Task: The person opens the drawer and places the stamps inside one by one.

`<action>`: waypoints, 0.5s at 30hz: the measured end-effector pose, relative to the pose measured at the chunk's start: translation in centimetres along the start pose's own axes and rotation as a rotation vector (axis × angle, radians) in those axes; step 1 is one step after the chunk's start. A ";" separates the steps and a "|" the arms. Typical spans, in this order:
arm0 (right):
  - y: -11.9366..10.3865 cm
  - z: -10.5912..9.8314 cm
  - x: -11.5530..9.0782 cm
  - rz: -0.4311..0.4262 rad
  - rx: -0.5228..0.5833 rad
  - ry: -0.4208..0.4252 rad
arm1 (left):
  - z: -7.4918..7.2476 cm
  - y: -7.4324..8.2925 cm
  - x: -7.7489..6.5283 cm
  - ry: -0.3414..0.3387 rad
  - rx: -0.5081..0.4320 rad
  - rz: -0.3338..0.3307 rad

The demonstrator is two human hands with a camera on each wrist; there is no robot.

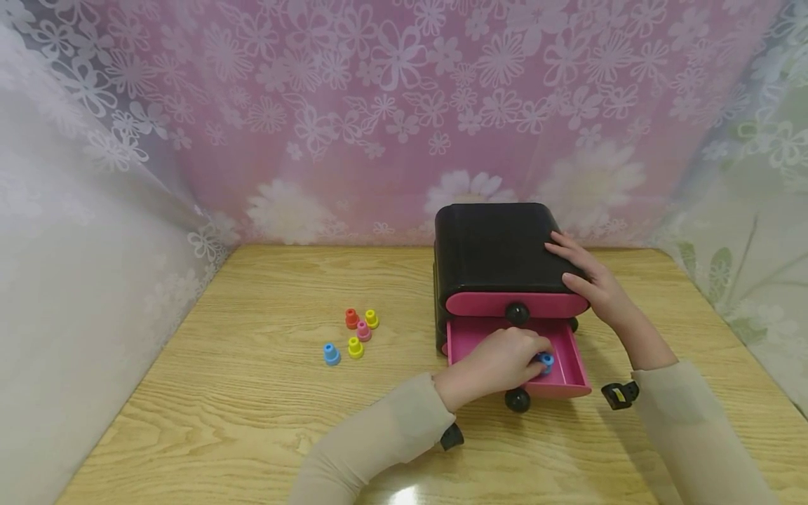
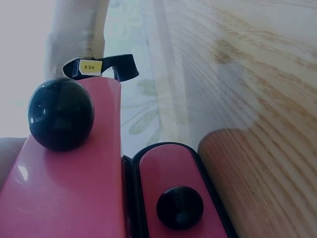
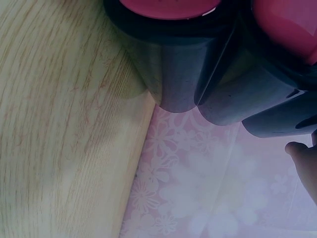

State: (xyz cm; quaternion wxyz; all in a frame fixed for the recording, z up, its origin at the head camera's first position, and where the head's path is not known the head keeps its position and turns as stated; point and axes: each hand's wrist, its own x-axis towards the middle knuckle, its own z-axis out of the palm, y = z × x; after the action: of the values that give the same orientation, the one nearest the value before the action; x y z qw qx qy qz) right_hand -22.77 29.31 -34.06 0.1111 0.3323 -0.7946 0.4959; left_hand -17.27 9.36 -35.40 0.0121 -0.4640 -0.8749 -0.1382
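My left hand (image 1: 501, 358) reaches into the pulled-out pink drawer (image 1: 577, 361) and pinches a small blue flanged peg (image 1: 546, 360) between thumb and fingertips, just above the drawer floor. The drawer belongs to a black cabinet (image 1: 499, 245) with rounded edges. Its front and round black knob (image 2: 61, 114) loom large in the left wrist view, where the hand's fingers are hidden. Fairly straight fingers of my right hand (image 1: 593, 280) rest on the cabinet's top right edge. A thumb-side part of this hand (image 3: 304, 166) shows at the right wrist view's edge.
Left of the cabinet, several similar pegs stand on the wooden table (image 1: 252, 407): a red one (image 1: 351, 318), a pink one (image 1: 363, 331), a blue one (image 1: 331, 354) and yellow ones (image 1: 356, 348). A closed pink drawer (image 1: 473, 304) sits above the pulled-out one. Floral curtain (image 1: 347, 140) hangs behind.
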 end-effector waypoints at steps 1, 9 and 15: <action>0.0 0.0 0.0 0.000 0.001 0.000 | 0.0 0.0 0.0 0.000 0.000 0.001; 0.0 0.0 0.0 0.001 -0.011 -0.002 | 0.0 -0.1 -0.2 0.037 -0.010 0.000; 0.2 0.0 0.0 -0.012 -0.007 0.001 | -0.2 -0.3 -0.8 0.083 -0.055 0.013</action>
State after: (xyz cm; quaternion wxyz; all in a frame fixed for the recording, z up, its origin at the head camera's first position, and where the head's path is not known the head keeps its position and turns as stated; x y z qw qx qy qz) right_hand -22.91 29.35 -34.16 0.1155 0.3366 -0.7943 0.4924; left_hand -17.05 8.51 -35.34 0.0364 -0.4637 -0.8665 -0.1814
